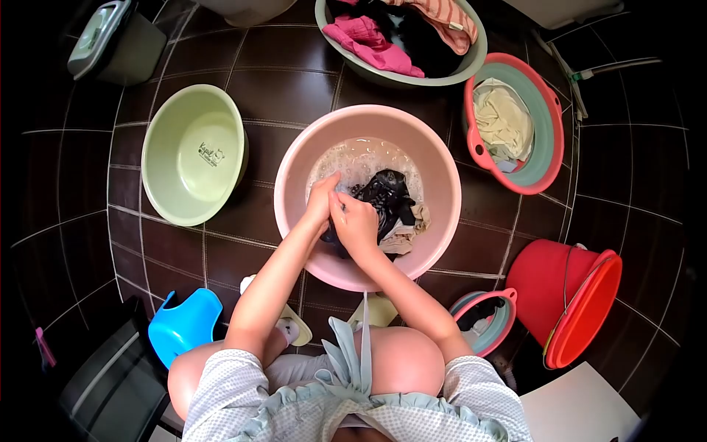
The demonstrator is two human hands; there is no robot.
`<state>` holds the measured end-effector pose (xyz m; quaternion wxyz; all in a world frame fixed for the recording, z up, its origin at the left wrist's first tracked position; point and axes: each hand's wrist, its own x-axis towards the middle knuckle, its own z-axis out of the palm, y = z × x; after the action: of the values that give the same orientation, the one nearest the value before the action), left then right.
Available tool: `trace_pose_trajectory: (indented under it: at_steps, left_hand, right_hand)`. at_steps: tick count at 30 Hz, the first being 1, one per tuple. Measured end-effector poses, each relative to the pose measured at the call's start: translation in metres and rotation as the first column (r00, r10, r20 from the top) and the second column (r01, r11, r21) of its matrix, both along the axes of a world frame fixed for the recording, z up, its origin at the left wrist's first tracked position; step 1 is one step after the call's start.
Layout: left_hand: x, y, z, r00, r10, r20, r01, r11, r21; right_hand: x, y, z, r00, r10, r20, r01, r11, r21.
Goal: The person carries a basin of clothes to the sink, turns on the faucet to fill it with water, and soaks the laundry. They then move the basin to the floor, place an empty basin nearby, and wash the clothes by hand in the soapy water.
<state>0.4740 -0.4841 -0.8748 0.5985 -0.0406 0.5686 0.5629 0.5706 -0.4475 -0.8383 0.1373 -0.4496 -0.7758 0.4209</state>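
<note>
My left hand and my right hand are pressed together over the pink basin, their fingers closed. Between and below them bunches a wet black garment, with part of it showing under my wrists. Exactly how the fingers grip the cloth is partly hidden. Foamy water fills the bottom of the basin. Beige cloth lies in the water to the right of the black garment.
A pale green basin stands left. Behind are a basin of clothes and a red-rimmed basin with cream cloth. A red bucket, a small basin and a blue scoop sit closer on dark tiles.
</note>
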Motion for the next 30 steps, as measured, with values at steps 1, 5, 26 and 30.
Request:
trace_pose_trajectory:
  at_steps: [1,5,26,30]
  left_hand:
    - [0.002,0.001,0.003,0.999,0.022,-0.032,-0.024,0.998,-0.052]
    - [0.024,0.005,0.009,0.981,0.004,-0.196,-0.026,0.994,-0.106]
    - [-0.056,0.016,-0.003,0.183,-0.583,-0.792,0.557,0.725,-0.405]
    - [-0.041,0.037,-0.02,0.063,-0.612,-0.788,0.47,0.715,-0.517]
  right_hand:
    - [-0.002,0.001,0.003,0.996,0.061,0.06,-0.058,0.997,-0.056]
    - [-0.007,0.04,-0.03,0.985,-0.14,0.103,0.15,0.984,-0.094]
    - [0.017,0.12,-0.05,0.978,0.193,0.075,-0.174,0.962,-0.209]
    - [0.01,0.115,-0.06,0.95,0.114,0.291,-0.125,0.992,0.02]
